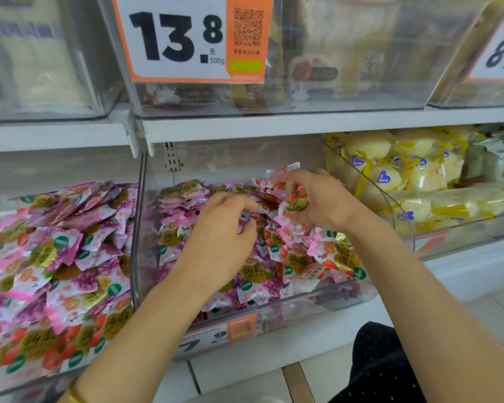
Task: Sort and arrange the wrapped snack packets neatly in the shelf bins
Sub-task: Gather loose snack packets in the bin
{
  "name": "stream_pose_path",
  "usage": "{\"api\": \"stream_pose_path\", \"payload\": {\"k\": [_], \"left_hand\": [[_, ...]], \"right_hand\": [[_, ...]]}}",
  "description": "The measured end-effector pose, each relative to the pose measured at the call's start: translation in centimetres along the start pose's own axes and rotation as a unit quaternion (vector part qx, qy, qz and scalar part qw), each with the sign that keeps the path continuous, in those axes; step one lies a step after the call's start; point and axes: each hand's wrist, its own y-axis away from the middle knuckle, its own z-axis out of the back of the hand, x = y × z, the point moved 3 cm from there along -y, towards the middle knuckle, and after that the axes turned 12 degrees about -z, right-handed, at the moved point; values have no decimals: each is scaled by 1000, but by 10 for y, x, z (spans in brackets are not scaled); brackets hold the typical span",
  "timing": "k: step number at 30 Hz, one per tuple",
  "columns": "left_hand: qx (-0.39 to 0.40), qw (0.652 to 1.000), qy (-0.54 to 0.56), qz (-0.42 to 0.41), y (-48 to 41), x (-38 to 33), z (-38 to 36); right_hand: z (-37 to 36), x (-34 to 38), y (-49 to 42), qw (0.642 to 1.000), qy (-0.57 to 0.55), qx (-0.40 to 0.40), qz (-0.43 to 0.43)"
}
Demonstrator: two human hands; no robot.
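Your dark dotted garment (376,365) and the gold bangle (74,397) on your left wrist sit closest to the lens, and both bare forearms reach up into the clear middle bin (317,301). Your right hand (317,199) has its fingers curled round a red-and-gold printed packet (296,203), held just above the heap towards the back right of that bin. Your left hand (224,234) is near it but apart, fingers bent down into the pink and white snack packets (274,257); you cannot tell whether it has hold of one.

On the bin's front hangs an orange and white price tag (207,338). To the left lies a pile of purple-pink packets (56,257), and to the right are yellow-wrapped cakes (390,175) in another clear bin. Above runs a white shelf (274,126) carrying more clear bins and a large price sign (181,39) reading 13.8. Pale floor tiles (492,315) show at lower right.
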Motion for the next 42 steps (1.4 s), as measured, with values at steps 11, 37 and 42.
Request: {"api": "stream_pose_path", "payload": {"k": [11, 37, 42], "left_hand": [[-16, 945, 303, 120, -5, -3, -10], [-150, 784, 555, 234, -4, -10, -20], [-185, 717, 598, 306, -6, -1, -19]], "right_hand": [[15, 12, 22, 829, -557, -24, -34], [-6, 25, 57, 861, -490, 106, -89], [35, -19, 79, 981, -181, 63, -21]]}}
